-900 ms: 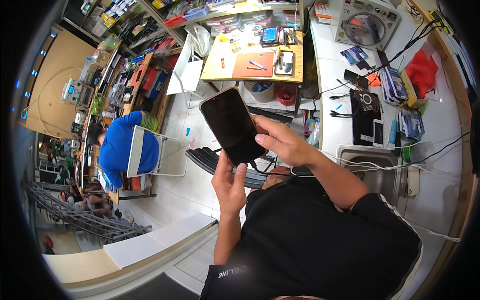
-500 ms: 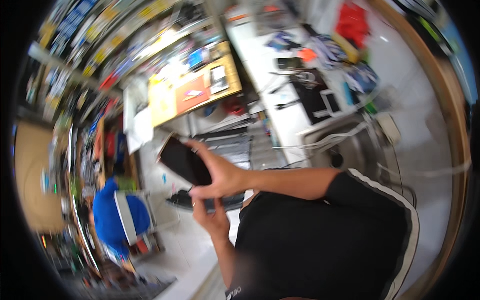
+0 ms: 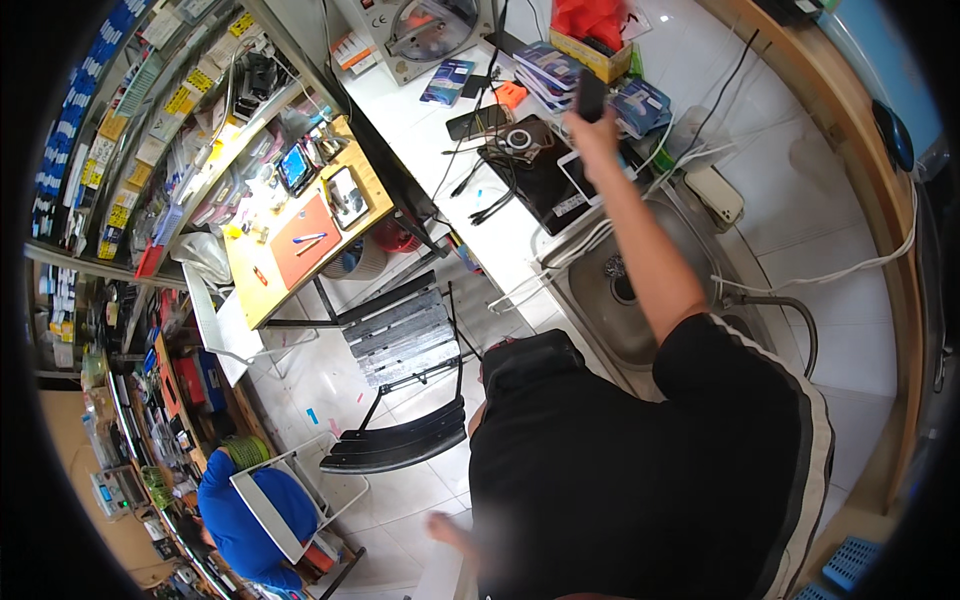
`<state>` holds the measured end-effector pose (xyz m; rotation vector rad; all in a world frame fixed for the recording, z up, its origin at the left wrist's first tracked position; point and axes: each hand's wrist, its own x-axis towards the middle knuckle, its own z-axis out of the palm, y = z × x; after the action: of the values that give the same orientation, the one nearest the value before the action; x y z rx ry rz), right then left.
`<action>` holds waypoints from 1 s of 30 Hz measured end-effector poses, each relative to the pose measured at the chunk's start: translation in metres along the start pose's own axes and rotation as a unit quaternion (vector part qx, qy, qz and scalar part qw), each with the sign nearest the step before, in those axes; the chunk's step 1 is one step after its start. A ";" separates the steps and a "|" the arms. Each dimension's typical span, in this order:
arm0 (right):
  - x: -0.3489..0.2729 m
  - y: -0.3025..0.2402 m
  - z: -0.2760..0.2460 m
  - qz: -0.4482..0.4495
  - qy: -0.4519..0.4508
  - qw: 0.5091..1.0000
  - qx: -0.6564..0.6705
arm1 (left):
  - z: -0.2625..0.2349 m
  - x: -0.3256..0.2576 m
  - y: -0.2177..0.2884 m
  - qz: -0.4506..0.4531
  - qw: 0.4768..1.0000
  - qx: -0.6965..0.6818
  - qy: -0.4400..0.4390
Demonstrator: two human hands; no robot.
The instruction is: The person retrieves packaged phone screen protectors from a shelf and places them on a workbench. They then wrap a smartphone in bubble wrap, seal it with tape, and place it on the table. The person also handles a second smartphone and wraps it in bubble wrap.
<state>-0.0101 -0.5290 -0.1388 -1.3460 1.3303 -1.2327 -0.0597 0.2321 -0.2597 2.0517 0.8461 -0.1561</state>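
One dark phone (image 3: 590,95), in the fingers of the right hand (image 3: 598,137), over the white surface (image 3: 505,255), blue packets (image 3: 548,68) and white phone (image 3: 574,174) alongside. Steel sink (image 3: 597,300), part-hidden by forearm (image 3: 648,250). Left hand (image 3: 447,530) low; its fingers' state I cannot tell.

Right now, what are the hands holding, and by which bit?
The right hand holds a dark smartphone by its near end; nothing shows in the blurred left hand.

Counter (image 3: 505,265) on R: sink (image 3: 620,340) in nr end, machine (image 3: 435,30) far end, packets (image 3: 640,107) btwn. R hand (image 3: 595,140) nr packets w/ phone (image 3: 591,95). Desk (image 3: 248,298) L of counter, mat (image 3: 296,262) on top; chair (image 3: 405,340) this side. Shelves (image 3: 150,160) far L, co-worker (image 3: 245,520) lower L.
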 end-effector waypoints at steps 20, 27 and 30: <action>-0.038 0.074 0.018 -0.356 -0.156 0.890 -0.239 | 0.140 -0.057 -0.029 -0.100 0.976 -0.026 -0.192; -0.319 0.096 0.017 -0.312 -0.831 0.431 -0.162 | 0.153 -0.053 -0.028 -0.084 0.968 -0.042 -0.234; -0.332 0.075 0.031 -0.394 -0.795 0.433 -0.162 | 0.160 -0.044 -0.028 -0.081 0.961 -0.051 -0.258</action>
<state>0.0272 -0.2059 -0.2432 -2.3687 -0.6331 0.3472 -0.0789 0.0962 -0.3566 1.7246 0.6725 -0.6925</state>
